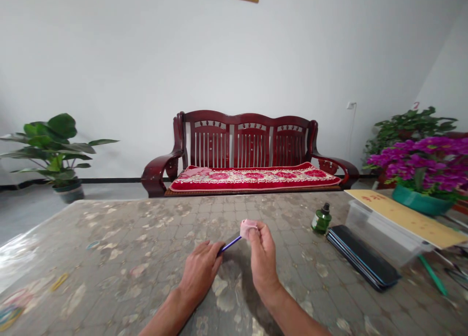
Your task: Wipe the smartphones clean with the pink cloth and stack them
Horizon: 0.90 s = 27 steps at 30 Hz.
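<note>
My left hand (199,272) is closed on a thin blue-purple object (229,246), seen edge-on and held just above the table (127,248). My right hand (262,255) pinches a small pink cloth (248,227) against the far end of that thin object. Both hands hover over the middle of the patterned tabletop, close together. What the thin object is cannot be made out from this edge view.
A small green bottle (321,220) stands to the right, beside a stack of dark flat slabs (361,262). A clear plastic box (383,236) with a yellow sheet (409,216), a green pen (433,276) and potted purple flowers (424,170) sit further right. A red wooden bench (248,155) stands behind.
</note>
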Tool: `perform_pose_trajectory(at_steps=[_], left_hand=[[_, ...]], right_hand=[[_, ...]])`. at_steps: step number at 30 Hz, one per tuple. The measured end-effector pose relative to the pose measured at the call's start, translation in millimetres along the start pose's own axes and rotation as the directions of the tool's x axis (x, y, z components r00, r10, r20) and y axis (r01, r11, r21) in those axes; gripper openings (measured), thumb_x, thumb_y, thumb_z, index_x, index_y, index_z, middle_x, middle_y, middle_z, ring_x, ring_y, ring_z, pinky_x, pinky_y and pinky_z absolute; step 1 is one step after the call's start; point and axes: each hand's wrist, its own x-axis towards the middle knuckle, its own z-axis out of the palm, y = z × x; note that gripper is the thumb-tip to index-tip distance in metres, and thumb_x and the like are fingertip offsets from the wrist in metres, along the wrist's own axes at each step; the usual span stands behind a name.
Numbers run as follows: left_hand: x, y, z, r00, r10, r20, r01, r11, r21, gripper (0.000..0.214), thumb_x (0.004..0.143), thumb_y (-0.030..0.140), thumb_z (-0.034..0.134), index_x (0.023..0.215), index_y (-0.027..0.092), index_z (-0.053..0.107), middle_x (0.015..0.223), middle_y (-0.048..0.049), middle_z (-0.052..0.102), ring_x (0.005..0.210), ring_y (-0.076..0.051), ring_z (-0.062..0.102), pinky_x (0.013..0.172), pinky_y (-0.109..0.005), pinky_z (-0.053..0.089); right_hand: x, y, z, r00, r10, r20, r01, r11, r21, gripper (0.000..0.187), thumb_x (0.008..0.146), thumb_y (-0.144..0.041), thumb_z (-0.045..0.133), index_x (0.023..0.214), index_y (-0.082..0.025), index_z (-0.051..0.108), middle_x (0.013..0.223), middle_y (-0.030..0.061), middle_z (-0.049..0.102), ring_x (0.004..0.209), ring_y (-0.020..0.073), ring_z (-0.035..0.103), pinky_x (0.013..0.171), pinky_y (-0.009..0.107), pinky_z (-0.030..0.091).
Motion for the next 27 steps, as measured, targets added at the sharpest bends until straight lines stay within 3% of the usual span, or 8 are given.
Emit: perform_pose_trajectory(at_steps=[6,9,11,15,18,20,22,27], left_hand=[[-0.3,1.0,-5.9,0.997,-0.074,0.0,0.074,0.996,-0.055,0.029,0.092,0.019,0.052,0.118,0.027,0.062,0.1,-0.0025,0.075,0.091,-0.021,0.07,0.083,-0.03,0.051],[0.1,0.5,-7.4,0.988,-0.155,0.015,0.156,0.979,-0.128,0.03,0.094,0.021,0.049,0.119,0.029,0.063,0.101,-0.0004,0.076,0.091,-0.019,0.071,0.08,-0.027,0.051],[0.5,0.6,-6.1,0.977,-0.212,0.024,0.213,0.961,-0.179,0.029,0.096,0.023,0.047,0.119,0.029,0.064,0.099,-0.0003,0.076,0.088,-0.019,0.072,0.076,-0.026,0.052],[1.1,2.3,0.0,0.973,-0.232,0.01,0.226,0.934,-0.277,0.028,0.096,0.026,0.048,0.117,0.028,0.066,0.099,-0.0003,0.077,0.089,-0.02,0.073,0.076,-0.025,0.053],[0.6,3.1,3.1,0.979,-0.201,-0.027,0.181,0.925,-0.334,0.028,0.095,0.026,0.048,0.115,0.029,0.067,0.105,0.0004,0.076,0.094,-0.02,0.072,0.081,-0.026,0.053],[0.2,2.6,3.7,0.979,-0.205,-0.025,0.182,0.916,-0.357,0.028,0.094,0.025,0.048,0.114,0.028,0.068,0.105,0.0003,0.076,0.093,-0.019,0.072,0.081,-0.026,0.053],[-0.1,1.5,3.9,0.976,-0.215,-0.017,0.193,0.906,-0.377,0.028,0.094,0.026,0.048,0.115,0.028,0.067,0.104,0.0005,0.076,0.092,-0.019,0.072,0.08,-0.025,0.053],[1.8,-1.4,7.5,0.968,-0.251,0.008,0.233,0.888,-0.397,0.028,0.095,0.028,0.047,0.114,0.025,0.068,0.095,0.0001,0.077,0.084,-0.019,0.073,0.075,-0.025,0.053]], right_hand=[[-20.8,-20.6,15.5,0.979,-0.086,0.187,0.086,0.996,0.004,0.024,0.094,-0.039,0.055,0.096,-0.019,0.067,0.098,0.0072,0.072,0.093,0.0193,0.068,0.081,0.03,0.054],[-8.5,-26.4,8.5,0.982,-0.113,0.149,0.121,0.991,-0.05,0.023,0.096,-0.037,0.052,0.097,-0.019,0.066,0.094,0.0063,0.073,0.086,0.0182,0.068,0.077,0.03,0.055],[2.8,-28.2,0.6,0.971,-0.227,0.068,0.236,0.954,-0.186,0.019,0.096,-0.034,0.054,0.098,-0.02,0.067,0.095,0.0058,0.072,0.09,0.0194,0.067,0.081,0.033,0.054],[10.3,-29.5,-8.3,0.824,-0.47,0.315,0.564,0.733,-0.381,0.02,0.098,-0.022,0.049,0.103,-0.025,0.068,0.099,0.0047,0.072,0.096,0.0194,0.065,0.087,0.036,0.052],[3.0,-29.8,-6.2,0.671,-0.539,0.509,0.735,0.572,-0.364,0.026,0.097,-0.014,0.05,0.114,-0.027,0.065,0.106,0.0036,0.072,0.099,0.0186,0.064,0.089,0.036,0.051],[0.0,-29.7,-4.7,0.612,-0.552,0.566,0.787,0.495,-0.368,0.03,0.096,-0.013,0.053,0.119,-0.028,0.063,0.111,0.0034,0.072,0.101,0.0191,0.063,0.09,0.037,0.051],[1.7,-29.4,-5.5,0.608,-0.546,0.577,0.793,0.462,-0.398,0.031,0.096,-0.014,0.053,0.121,-0.028,0.063,0.112,0.0037,0.071,0.102,0.0198,0.063,0.09,0.038,0.051],[19.4,-25.8,-14.6,0.672,-0.542,0.505,0.74,0.47,-0.481,0.028,0.099,-0.015,0.049,0.116,-0.027,0.067,0.104,0.0039,0.072,0.096,0.0192,0.063,0.086,0.037,0.053]])
